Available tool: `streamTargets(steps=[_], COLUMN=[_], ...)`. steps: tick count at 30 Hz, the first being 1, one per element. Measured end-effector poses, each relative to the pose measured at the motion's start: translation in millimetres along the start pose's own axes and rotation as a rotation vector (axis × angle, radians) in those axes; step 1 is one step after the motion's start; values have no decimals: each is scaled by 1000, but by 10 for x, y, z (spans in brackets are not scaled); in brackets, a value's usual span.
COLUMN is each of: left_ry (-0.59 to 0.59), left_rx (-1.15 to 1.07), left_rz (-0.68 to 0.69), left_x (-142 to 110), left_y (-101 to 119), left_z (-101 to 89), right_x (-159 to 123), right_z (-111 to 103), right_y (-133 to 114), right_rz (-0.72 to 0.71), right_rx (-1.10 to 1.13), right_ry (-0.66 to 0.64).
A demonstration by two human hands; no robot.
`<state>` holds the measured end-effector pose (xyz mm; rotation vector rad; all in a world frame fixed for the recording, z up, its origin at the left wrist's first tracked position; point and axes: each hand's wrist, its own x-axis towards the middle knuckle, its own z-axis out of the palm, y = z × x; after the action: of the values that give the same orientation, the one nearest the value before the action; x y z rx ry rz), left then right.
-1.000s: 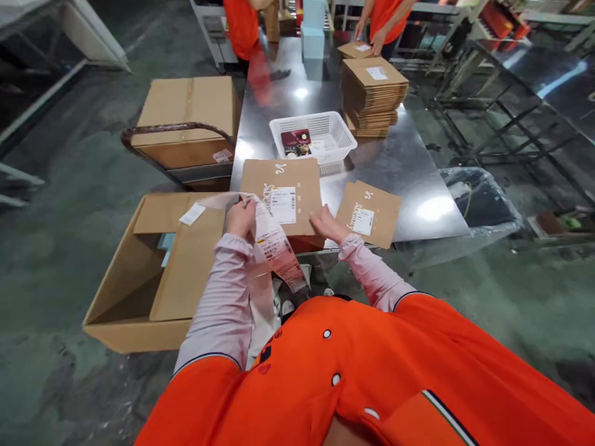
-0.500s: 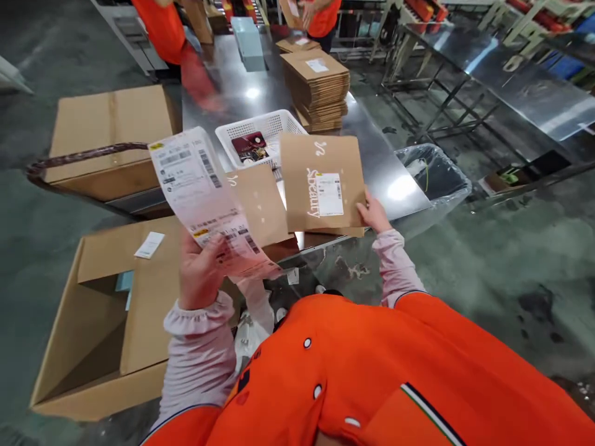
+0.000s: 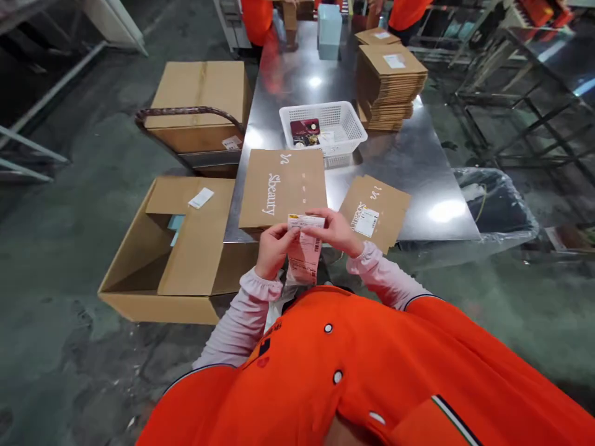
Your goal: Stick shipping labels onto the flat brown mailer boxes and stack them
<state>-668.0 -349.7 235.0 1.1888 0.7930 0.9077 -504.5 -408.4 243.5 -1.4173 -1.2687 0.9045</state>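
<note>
Close to my body, a strip of printed shipping labels (image 3: 304, 257) hangs from both hands. My left hand (image 3: 274, 248) pinches its left side near the top, and my right hand (image 3: 335, 230) has its fingers closed at the upper right edge. Just beyond them lies a flat brown carton (image 3: 283, 186) with white "Sbeauty" print and no label in view. To the right, a second flat carton (image 3: 383, 207) bearing a white label (image 3: 365, 222) rests at an angle over the table's front edge, apart from my right hand.
On the metal table (image 3: 297, 87) stand a white basket (image 3: 346, 133) with small dark red items, a stack of flat cartons (image 3: 393, 80) and a light blue box (image 3: 329, 25). Large boxes (image 3: 199, 93) and an open carton (image 3: 186, 303) stand left; a lined bin (image 3: 497, 210) right. Two people are beyond.
My right hand has let go of the labelled carton, which now lies at the right, and has joined my left hand on the label strip. The strip has come down nearer my body.
</note>
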Motion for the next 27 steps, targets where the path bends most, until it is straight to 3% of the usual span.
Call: streamTargets(steps=[4,6,8,11,14,16,19,21,23,25,27], left_ry=[138,277,336,193,36,17,50,33,-1,43,195], left_rx=[44,90,100,18,-100,-158,-171,-144,-116,-112,-119], left_rz=[52,111,118,-41,-251,-336,-460,-548,-586,-537,-392], left_x=[-76,-65,10,190,262,147,-263,-570,-755,-723,-459], left_y=[-94,-128,-158,-231,-376,-505,-668,-689,-608,-440,-237], left_z=[75,104,89,-32,-220,-341,-500,-609,-721,-812,-867], right_x=[158,210,320,698,1256,1601,1906,1911,1741,1422,1052], right_z=[-48,-1,55,104,106,97,114,161,232,296,311], right_y=[-196,-221,-176,-24,154,248,323,338,342,350,368], right_rz=[-87,-97,-112,-152,-80,-5,50,-5,-140,-317,-467], right_rx=[-187,-195,-202,-310,-490,-623,-826,-958,-1045,-1035,-922], right_ry=[-39,-27,5,50,142,195,214,122,-79,-319,-538])
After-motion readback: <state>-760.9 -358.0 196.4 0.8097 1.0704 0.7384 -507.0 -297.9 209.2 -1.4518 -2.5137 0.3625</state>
